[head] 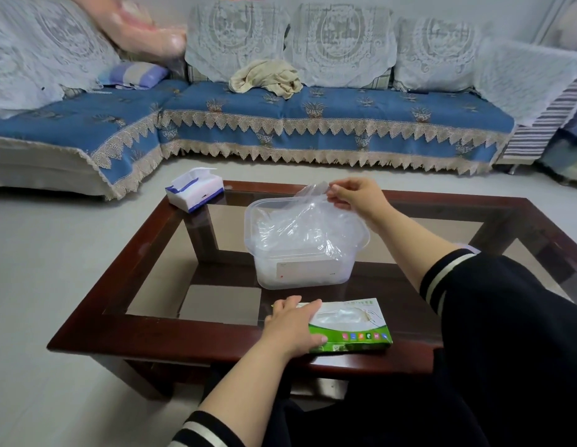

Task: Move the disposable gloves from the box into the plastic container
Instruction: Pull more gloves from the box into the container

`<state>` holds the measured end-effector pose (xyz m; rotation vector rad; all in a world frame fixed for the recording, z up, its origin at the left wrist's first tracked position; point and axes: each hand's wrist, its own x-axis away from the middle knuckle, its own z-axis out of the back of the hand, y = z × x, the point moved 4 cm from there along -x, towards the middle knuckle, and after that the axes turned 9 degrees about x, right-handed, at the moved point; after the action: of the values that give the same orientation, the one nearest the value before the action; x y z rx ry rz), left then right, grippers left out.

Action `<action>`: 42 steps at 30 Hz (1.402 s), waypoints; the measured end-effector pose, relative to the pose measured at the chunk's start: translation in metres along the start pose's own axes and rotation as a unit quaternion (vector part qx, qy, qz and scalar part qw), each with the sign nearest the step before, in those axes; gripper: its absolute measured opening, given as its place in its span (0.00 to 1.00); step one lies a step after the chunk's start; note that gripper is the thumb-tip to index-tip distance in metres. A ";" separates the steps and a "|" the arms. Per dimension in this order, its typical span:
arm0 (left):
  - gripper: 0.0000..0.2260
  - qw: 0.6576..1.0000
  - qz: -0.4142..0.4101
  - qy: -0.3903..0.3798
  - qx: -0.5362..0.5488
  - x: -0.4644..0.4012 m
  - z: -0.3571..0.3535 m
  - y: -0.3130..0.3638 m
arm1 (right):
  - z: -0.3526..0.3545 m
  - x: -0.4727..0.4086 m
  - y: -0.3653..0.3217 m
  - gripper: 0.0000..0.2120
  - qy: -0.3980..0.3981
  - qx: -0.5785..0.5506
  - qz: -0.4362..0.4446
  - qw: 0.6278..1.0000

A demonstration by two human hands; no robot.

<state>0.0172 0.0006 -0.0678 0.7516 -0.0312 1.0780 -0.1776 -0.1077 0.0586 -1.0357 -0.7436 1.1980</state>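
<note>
Two hands work at the table: the right hand, arm outstretched, pinches a clear glove above the open container; the left hand lies flat, fingers straight, on the box.

The table has a glossy, dark reddish wood frame around smooth tinted glass panes. The plastic container is translucent and slightly frosted, and the disposable gloves in it are thin, clear, crinkled film, while the box looks like printed card with a slight sheen. The sofa wears matt blue woven cloth edged with lace.
</note>
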 end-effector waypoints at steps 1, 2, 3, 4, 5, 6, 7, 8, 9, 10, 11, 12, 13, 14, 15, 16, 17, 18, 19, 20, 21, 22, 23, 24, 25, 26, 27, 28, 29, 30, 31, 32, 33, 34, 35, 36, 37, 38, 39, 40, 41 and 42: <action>0.33 1.000 0.000 0.002 0.002 0.000 0.000 0.000 | -0.007 -0.003 0.002 0.11 -0.021 0.036 0.004 0.999; 0.33 1.000 0.000 0.002 0.003 0.000 0.000 0.001 | -0.013 -0.004 0.003 0.11 -0.041 0.082 0.013 0.996; 0.33 1.000 0.001 0.003 0.004 0.000 0.000 0.000 | -0.019 -0.006 0.004 0.11 -0.059 0.133 0.028 0.989; 0.33 1.000 0.002 0.003 0.004 -0.001 0.000 0.000 | -0.024 -0.007 0.004 0.11 -0.070 0.184 0.046 0.979; 0.33 1.000 0.002 0.003 0.004 -0.001 0.000 0.000 | -0.027 -0.006 0.004 0.11 -0.072 0.230 0.066 0.968; 0.33 1.000 0.002 0.002 0.005 -0.002 0.001 -0.001 | -0.030 -0.007 0.004 0.10 -0.071 0.260 0.082 0.960; 0.33 1.000 0.001 0.001 0.005 -0.002 0.001 -0.001 | -0.030 -0.007 0.004 0.10 -0.067 0.268 0.089 0.957; 0.33 1.000 0.000 -0.002 0.004 -0.003 0.001 -0.002 | -0.029 -0.009 0.005 0.09 -0.057 0.244 0.079 0.965; 0.33 1.000 -0.001 -0.005 0.003 -0.004 0.001 -0.002 | -0.024 -0.010 0.007 0.09 -0.039 0.177 0.051 0.982; 0.33 1.000 -0.001 -0.007 0.002 -0.004 0.001 -0.002 | -0.018 -0.012 0.011 0.08 -0.014 0.073 0.008 0.997; 0.33 1.000 -0.002 -0.008 0.002 -0.004 0.001 -0.003 | -0.012 -0.013 0.015 0.08 0.011 -0.052 -0.045 0.998; 0.33 1.000 -0.003 -0.008 0.003 -0.004 0.001 -0.003 | -0.006 -0.013 0.019 0.07 0.026 -0.176 -0.099 0.979; 0.33 1.000 -0.003 -0.007 0.005 -0.004 0.001 -0.003 | -0.003 -0.013 0.024 0.07 0.037 -0.277 -0.146 0.949; 0.33 1.000 -0.003 -0.006 0.006 -0.004 0.000 -0.003 | 0.002 -0.013 0.029 0.06 0.047 -0.354 -0.179 0.917; 0.33 1.000 -0.003 -0.004 0.007 -0.004 0.000 -0.004 | 0.005 -0.013 0.034 0.05 0.055 -0.416 -0.197 0.886; 0.33 1.000 -0.003 -0.003 0.007 -0.004 0.000 -0.004 | 0.008 -0.014 0.038 0.05 0.062 -0.466 -0.205 0.859; 0.33 1.000 -0.003 -0.002 0.008 -0.004 0.000 -0.004 | 0.010 -0.014 0.042 0.05 0.073 -0.504 -0.208 0.835; 0.33 1.000 -0.002 -0.002 0.009 -0.004 0.001 -0.004 | 0.012 -0.014 0.046 0.06 0.089 -0.535 -0.210 0.813; 0.33 1.000 -0.001 -0.002 0.009 -0.004 0.001 -0.004 | 0.015 -0.013 0.049 0.08 0.109 -0.563 -0.210 0.792; 0.33 1.000 -0.001 -0.003 0.008 -0.005 0.000 -0.004 | 0.019 -0.012 0.053 0.09 0.134 -0.590 -0.210 0.768; 0.33 1.000 -0.001 -0.004 0.007 -0.004 0.000 -0.003 | 0.023 -0.009 0.058 0.11 0.165 -0.614 -0.210 0.743; 0.33 1.000 -0.001 -0.003 0.007 -0.005 0.000 -0.004 | 0.027 -0.006 0.063 0.13 0.192 -0.634 -0.211 0.719; 0.33 1.000 -0.001 -0.002 0.008 -0.005 0.000 -0.004 | 0.032 -0.001 0.069 0.14 0.214 -0.650 -0.213 0.697; 0.33 1.000 0.000 -0.001 0.009 -0.005 0.000 -0.004 | 0.037 0.005 0.076 0.15 0.232 -0.656 -0.217 0.684; 0.33 1.000 0.001 0.001 0.011 -0.005 0.000 -0.004 | 0.040 0.012 0.084 0.15 0.247 -0.648 -0.226 0.684; 0.33 1.000 0.002 0.002 0.013 -0.006 0.000 -0.004 | 0.044 0.022 0.092 0.15 0.268 -0.615 -0.243 0.701; 0.33 1.000 0.002 0.004 0.014 -0.006 0.000 -0.004 | 0.048 0.035 0.099 0.14 0.293 -0.553 -0.265 0.733; 0.33 1.000 0.001 0.007 0.014 -0.006 0.000 -0.005 | 0.049 0.049 0.104 0.13 0.317 -0.462 -0.282 0.779; 0.33 1.000 0.000 0.009 0.013 -0.006 0.000 -0.005 | 0.050 0.064 0.103 0.13 0.329 -0.354 -0.272 0.832; 0.33 1.000 -0.001 0.010 0.013 -0.007 0.000 -0.006 | 0.046 0.077 0.098 0.14 0.320 -0.249 -0.222 0.887; 0.34 1.000 -0.003 0.011 0.011 -0.007 -0.001 -0.005 | 0.038 0.090 0.089 0.15 0.285 -0.157 -0.150 0.934; 0.34 1.000 -0.001 0.012 0.010 -0.007 -0.001 -0.006 | 0.024 0.101 0.079 0.15 0.221 -0.074 -0.081 0.969; 0.34 1.000 -0.001 0.014 0.008 -0.007 0.000 -0.006 | 0.010 0.112 0.073 0.14 0.146 0.018 -0.028 0.989; 0.33 1.000 -0.001 0.014 0.008 -0.008 0.000 -0.005 | -0.004 0.121 0.071 0.12 0.065 0.129 0.013 0.989; 0.33 1.000 -0.001 0.014 0.010 -0.007 -0.001 -0.005 | -0.017 0.129 0.075 0.10 -0.015 0.252 0.042 0.967; 0.33 1.000 -0.001 0.014 0.011 -0.007 -0.001 -0.005 | -0.030 0.133 0.079 0.10 -0.089 0.356 0.067 0.928; 0.33 1.000 -0.001 0.014 0.012 -0.006 -0.002 -0.005 | -0.040 0.138 0.085 0.13 -0.150 0.425 0.077 0.889; 0.33 1.000 0.001 0.015 0.012 -0.006 -0.002 -0.005 | -0.045 0.139 0.092 0.15 -0.184 0.455 0.070 0.868; 0.33 1.000 0.002 0.017 0.010 -0.005 -0.002 -0.004 | -0.047 0.139 0.094 0.14 -0.191 0.450 0.052 0.871; 0.34 1.000 0.002 0.019 0.009 -0.005 -0.002 -0.004 | -0.047 0.137 0.093 0.11 -0.182 0.424 0.034 0.886; 0.34 1.000 0.002 0.021 0.008 -0.005 -0.001 -0.004 | -0.046 0.136 0.091 0.07 -0.173 0.401 0.026 0.899; 0.34 1.000 0.002 0.021 0.008 -0.005 -0.002 -0.004 | -0.045 0.135 0.089 0.04 -0.171 0.397 0.025 0.902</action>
<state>0.0176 -0.0039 -0.0734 0.7430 0.0105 1.0985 -0.1394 0.0160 -0.0485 -0.1642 -0.4112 1.5583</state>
